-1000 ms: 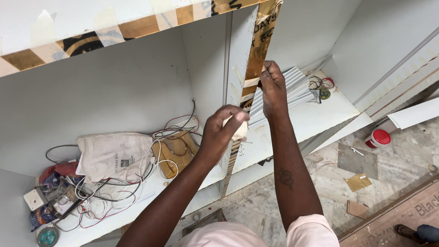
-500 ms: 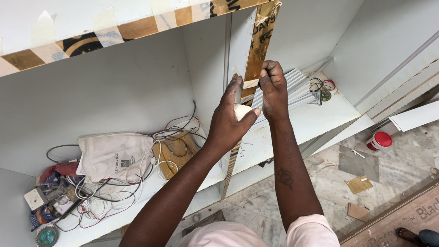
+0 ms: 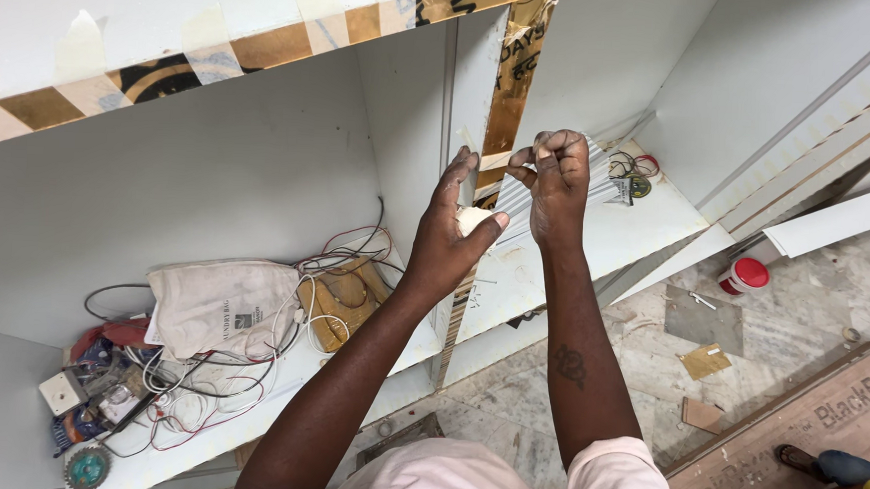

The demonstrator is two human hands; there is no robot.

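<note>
fingers of the right hand (image 3: pixel 558 177) are curled into a loose fist, thumb and forefinger pinched together on the free end of a narrow strip of pale masking tape (image 3: pixel 496 161) that runs across to the front edge of the white cabinet divider (image 3: pixel 468 87). the left hand (image 3: pixel 453 231) has its fingers closed around a small roll of masking tape (image 3: pixel 470 220), the thumb pressed across its face and the fingertips resting up against the divider edge. both hands are clamped, one on the tape end and one on the roll. tape like this is likely very light and limp, sticky on one side, and apt to tear or curl back on itself, so a pinch at the very tip with the roll kept snug in the other palm looks the sound way to hold it; pulling at an angle could crease it. the roll looks cream-white, small and rounded, mostly hidden by the palm. the strip is thin and off-white, matching the torn tape patches (image 3: pixel 78 42) on the brown edge band (image 3: pixel 267 45) along the top panel. on the shelf at left lie a cloth bag (image 3: pixel 218 308), a tangle of wires (image 3: pixel 199 401) and a saw blade (image 3: pixel 86 467); a red-lidded tub (image 3: pixel 746 276) stands on the floor at right.
</note>
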